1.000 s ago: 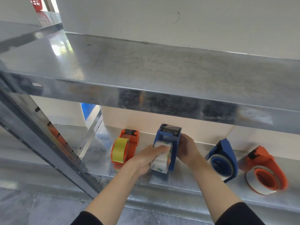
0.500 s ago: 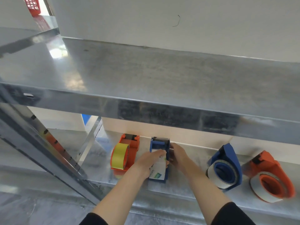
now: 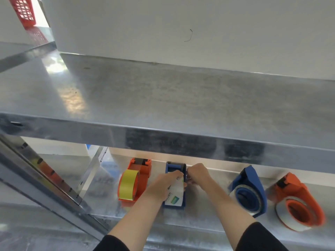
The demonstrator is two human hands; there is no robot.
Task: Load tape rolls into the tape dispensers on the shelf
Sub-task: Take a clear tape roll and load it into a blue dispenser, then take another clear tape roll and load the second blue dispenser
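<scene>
One tape roll (image 3: 175, 195) (white with green print) sits upright in the blue dispenser (image 3: 176, 167), which stands on the lower shelf (image 3: 208, 211) with its cutter end toward the back edge and the roll toward the front edge. The left hand (image 3: 163, 185) curls over the top of the roll and grips it; the right hand (image 3: 197, 173) pinches the dispenser's right wall with bent fingers. Just to the left stands an orange dispenser (image 3: 140, 167) with a yellow roll (image 3: 127, 184) in it. Toward the shelf's right end lie a second blue dispenser (image 3: 253, 180) and a second orange dispenser (image 3: 293, 185), both tipped on their sides and each carrying a pale roll. Above is the upper shelf (image 3: 163, 98), with a red basket (image 3: 24, 10) beyond its far left corner.
</scene>
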